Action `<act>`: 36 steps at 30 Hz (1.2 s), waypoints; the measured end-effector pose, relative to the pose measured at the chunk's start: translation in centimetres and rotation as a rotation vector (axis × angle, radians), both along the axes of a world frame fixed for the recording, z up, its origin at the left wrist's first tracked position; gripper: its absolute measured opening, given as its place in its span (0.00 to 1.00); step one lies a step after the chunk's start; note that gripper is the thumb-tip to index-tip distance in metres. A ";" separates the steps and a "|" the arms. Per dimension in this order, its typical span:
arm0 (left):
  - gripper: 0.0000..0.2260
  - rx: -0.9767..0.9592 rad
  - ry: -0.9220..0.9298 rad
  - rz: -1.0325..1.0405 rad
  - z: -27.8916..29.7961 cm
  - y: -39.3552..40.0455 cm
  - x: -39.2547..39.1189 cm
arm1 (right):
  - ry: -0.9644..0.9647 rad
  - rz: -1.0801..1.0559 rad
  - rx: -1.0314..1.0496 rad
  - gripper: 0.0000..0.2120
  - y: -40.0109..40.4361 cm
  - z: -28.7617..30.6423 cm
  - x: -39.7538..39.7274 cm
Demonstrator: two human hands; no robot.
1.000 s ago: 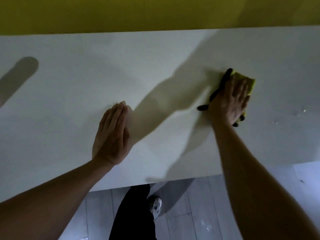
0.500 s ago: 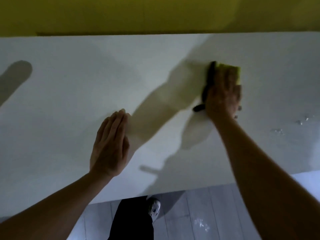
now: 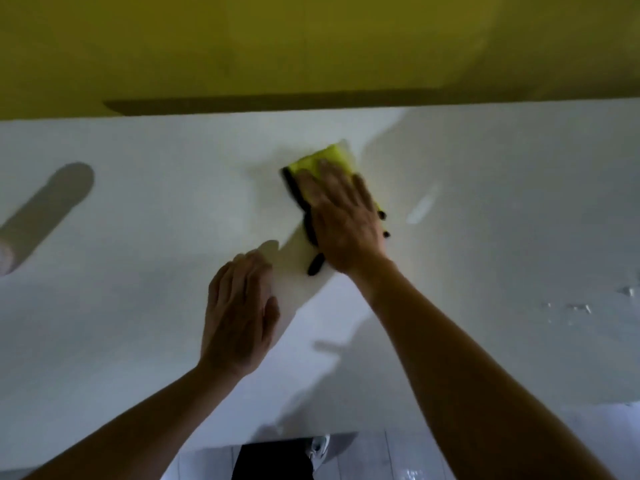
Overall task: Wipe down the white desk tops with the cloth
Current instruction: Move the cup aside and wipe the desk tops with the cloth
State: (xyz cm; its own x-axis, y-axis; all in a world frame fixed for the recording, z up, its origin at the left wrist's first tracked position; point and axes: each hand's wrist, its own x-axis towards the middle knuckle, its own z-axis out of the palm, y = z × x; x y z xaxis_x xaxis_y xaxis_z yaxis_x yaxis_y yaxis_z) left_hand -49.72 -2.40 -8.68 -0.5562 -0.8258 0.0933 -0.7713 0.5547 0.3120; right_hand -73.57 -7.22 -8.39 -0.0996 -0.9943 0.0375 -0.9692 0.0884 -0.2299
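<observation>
Under your flat right hand, fingers straight and pressing, lies the yellow-green black-edged cloth on the white desk top, spreading pressure evenly. Just left of it, your left hand rests flat, bracing you.

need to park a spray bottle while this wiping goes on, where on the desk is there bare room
Bare: the wide left stretch of the desk top, left of the left hand up to the yellow wall. Crowded: the middle, where the right hand presses the cloth. Droplets sit far right.
</observation>
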 end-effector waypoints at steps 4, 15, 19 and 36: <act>0.25 -0.028 0.013 -0.007 0.2 -5.8 -5.0 | -0.021 -0.481 0.035 0.28 -0.7 0.1 -9.9; 0.26 -0.038 0.011 0.041 -1.2 -8.6 -7.8 | -0.011 -0.206 0.021 0.31 -8.6 0.7 -2.3; 0.26 -0.029 0.002 0.034 -1.0 -8.7 -7.6 | -0.037 0.092 -0.058 0.27 -9.5 0.8 -2.2; 0.25 -0.047 0.041 0.051 -1.0 -9.1 -8.2 | -0.052 0.006 -0.026 0.29 -10.8 1.3 0.9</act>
State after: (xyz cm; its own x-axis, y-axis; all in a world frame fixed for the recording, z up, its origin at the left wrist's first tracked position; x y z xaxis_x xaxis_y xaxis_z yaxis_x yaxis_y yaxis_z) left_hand -57.92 -11.47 -9.69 -0.5083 -0.8472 0.1543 -0.7859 0.5297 0.3191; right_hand -72.71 -18.00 -7.05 -0.0960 -0.9937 0.0578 -0.9565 0.0760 -0.2817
